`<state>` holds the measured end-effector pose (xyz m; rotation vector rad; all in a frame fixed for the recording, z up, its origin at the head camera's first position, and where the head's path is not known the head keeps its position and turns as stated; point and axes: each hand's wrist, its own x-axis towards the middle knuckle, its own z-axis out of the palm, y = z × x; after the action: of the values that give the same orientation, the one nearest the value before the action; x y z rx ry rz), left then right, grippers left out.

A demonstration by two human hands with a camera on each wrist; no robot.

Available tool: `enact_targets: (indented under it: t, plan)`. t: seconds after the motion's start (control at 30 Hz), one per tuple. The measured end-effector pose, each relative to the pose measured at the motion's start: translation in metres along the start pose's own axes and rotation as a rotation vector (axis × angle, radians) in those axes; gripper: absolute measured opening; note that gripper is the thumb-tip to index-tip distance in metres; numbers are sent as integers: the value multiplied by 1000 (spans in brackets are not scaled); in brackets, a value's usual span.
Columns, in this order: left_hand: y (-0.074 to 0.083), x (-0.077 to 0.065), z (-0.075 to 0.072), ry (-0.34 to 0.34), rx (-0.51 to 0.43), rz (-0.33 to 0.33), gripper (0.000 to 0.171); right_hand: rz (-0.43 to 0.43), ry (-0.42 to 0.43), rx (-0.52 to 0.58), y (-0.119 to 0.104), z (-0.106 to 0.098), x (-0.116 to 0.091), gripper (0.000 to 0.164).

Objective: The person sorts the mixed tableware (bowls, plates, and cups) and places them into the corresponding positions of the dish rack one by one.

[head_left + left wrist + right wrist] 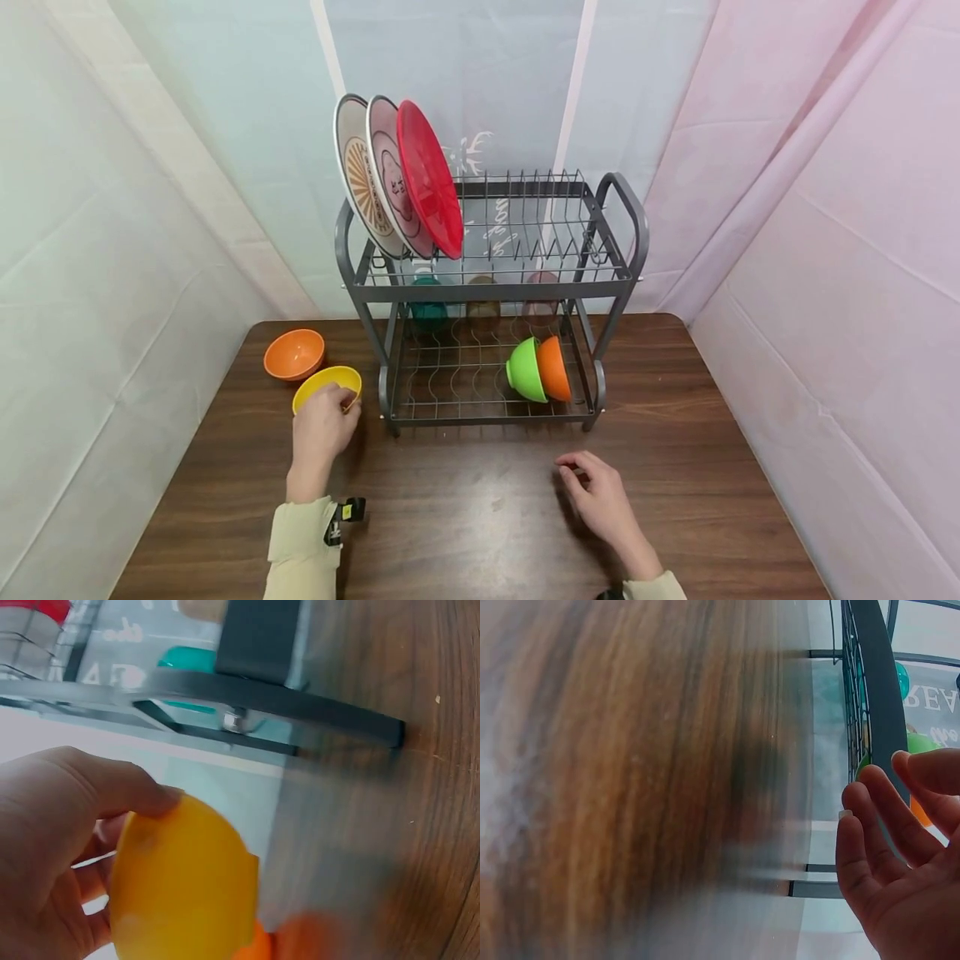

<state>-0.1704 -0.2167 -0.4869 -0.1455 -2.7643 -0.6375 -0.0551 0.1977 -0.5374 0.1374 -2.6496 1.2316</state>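
My left hand [324,427] pinches the rim of a yellow bowl [330,379] at the left of the table, left of the dish rack. In the left wrist view the thumb lies on the rim of the yellow bowl [184,885], whose outer side faces the camera. Just behind it sits an orange bowl [294,354] on the table. My right hand [600,500] is in front of the rack's right side, its fingers loosely bent with nothing in them. On the rack's lower tier a green bowl [525,371] and another orange bowl [554,369] stand tilted on edge, one against the other.
The two-tier dark metal dish rack [491,292] stands at the table's back. Upright in its top tier are two patterned plates [358,171] and a red plate [427,179]. Behind the lower tier show a teal cup [429,310], a brownish cup [483,310] and a pinkish cup [540,307].
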Motion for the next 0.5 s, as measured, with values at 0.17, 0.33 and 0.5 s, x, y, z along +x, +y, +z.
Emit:
enact_targets:
  t: [0.17, 0.33, 0.5]
  plan:
    - [10, -12, -17, -63, 45, 34, 6, -1, 3, 12, -4, 3, 3, 12]
    - [19, -29, -30, -143, 84, 38, 5, 3, -2, 19, -10, 7, 3, 13]
    - [29, -37, -36, -280, 103, 37, 4, -25, 17, 29, -16, 10, 5, 16]
